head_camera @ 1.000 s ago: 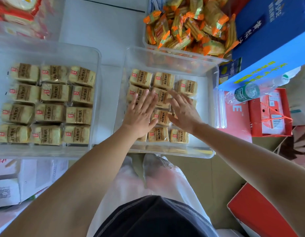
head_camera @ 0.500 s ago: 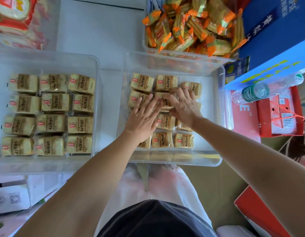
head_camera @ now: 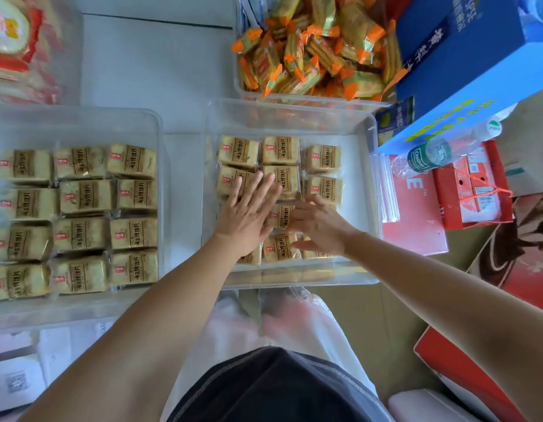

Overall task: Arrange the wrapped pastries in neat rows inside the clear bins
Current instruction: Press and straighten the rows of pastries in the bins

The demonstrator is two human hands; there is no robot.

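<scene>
Pressing left hand flat on wrapped pastries, left column of right clear bin. Pulled right hand back to near right corner, fingers spread, gripping nothing; far rows look squared.

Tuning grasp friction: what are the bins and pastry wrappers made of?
Bins: probably rigid clear plastic with a glossy finish; the surface below and the contents show through the walls. Wrappers: thin transparent film, likely plastic, printed with brown labels; glare and flat sealed edges show.
</scene>
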